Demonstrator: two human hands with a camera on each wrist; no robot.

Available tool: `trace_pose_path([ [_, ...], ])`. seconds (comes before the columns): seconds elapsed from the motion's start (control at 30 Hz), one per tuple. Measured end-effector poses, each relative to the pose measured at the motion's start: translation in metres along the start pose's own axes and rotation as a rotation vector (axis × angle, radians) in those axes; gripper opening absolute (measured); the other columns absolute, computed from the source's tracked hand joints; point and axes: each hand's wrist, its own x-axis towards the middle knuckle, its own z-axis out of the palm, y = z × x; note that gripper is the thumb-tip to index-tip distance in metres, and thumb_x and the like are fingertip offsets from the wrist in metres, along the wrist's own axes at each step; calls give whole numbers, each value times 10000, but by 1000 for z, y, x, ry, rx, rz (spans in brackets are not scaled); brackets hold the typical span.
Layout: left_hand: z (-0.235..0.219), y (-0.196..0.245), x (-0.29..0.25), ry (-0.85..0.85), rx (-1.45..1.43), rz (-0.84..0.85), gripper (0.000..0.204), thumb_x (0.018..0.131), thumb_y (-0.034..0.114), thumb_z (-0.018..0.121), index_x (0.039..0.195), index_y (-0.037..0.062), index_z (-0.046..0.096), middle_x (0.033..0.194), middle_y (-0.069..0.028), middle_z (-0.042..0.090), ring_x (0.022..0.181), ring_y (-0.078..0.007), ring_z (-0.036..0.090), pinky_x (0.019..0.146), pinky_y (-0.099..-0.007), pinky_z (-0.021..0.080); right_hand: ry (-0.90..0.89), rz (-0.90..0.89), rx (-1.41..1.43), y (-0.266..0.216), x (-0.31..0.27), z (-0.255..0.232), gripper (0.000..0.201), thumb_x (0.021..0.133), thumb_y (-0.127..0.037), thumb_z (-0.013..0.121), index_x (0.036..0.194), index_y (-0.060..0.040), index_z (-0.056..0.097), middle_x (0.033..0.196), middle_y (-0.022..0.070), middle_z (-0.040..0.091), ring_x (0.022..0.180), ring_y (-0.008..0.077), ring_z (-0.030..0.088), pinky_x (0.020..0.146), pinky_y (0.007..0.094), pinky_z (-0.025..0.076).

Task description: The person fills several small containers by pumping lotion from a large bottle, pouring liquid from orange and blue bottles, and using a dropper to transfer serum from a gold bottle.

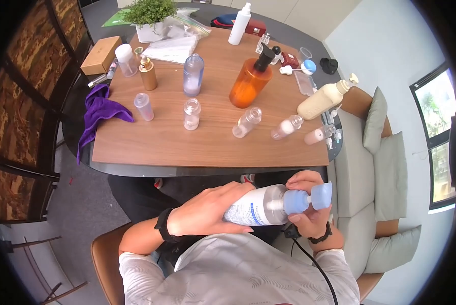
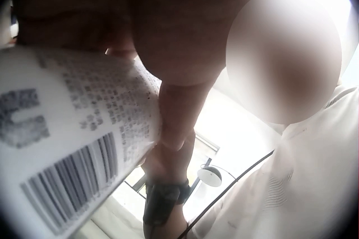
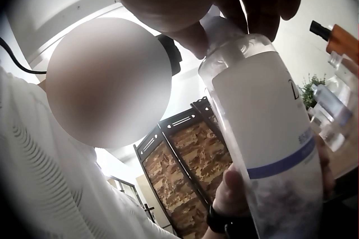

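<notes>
A clear pump bottle (image 1: 257, 207) with a white printed label lies tilted above the person's lap, its pale blue pump head (image 1: 296, 201) pointing right. The left hand (image 1: 207, 209) grips the bottle's body, thumb below and fingers over the top. At the neck, the right hand (image 1: 314, 213) pinches the blue pump collar between thumb and fingers. In the left wrist view, the label's barcode (image 2: 73, 186) shows beside the left thumb (image 2: 179, 110). The right wrist view has the right fingers (image 3: 263, 15) around the cap, with the bottle's blue label stripe (image 3: 283, 158) lower down.
Several small clear bottles (image 1: 191, 116) stand along the table's (image 1: 213, 152) near side. Behind them are an amber pump bottle (image 1: 251, 84), a cream pump bottle (image 1: 322, 101) and a gold-topped bottle (image 1: 148, 75). A purple cloth (image 1: 98, 114) hangs over the left edge. A sofa (image 1: 357, 178) is at right.
</notes>
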Motion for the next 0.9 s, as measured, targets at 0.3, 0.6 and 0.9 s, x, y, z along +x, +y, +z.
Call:
trace_pose_path([
  [0.3,9,-8,16,122,40,84,727,838,307,865,1409,39,502,1254,-176,625,1133,-399,634,934,-460,555,223,110,-3,-1,3,8,682,708,-350,964,1178,20,636,1282,213,591,1164,299,608,994,423,503],
  [0.6,3,-16,20,65,-40,104,724,818,284,887,1398,45,524,1280,-142,627,1122,-367,647,927,-448,569,253,152,72,-7,0,-4,681,762,-360,892,1254,43,648,1340,222,585,1200,317,591,1029,448,475],
  [0.9,-11,-25,12,84,-103,157,689,854,290,843,1381,23,487,1214,-176,621,1137,-396,624,950,-471,528,121,164,141,-11,27,1,676,727,-394,920,1190,28,666,1247,233,637,1182,336,599,1026,466,466],
])
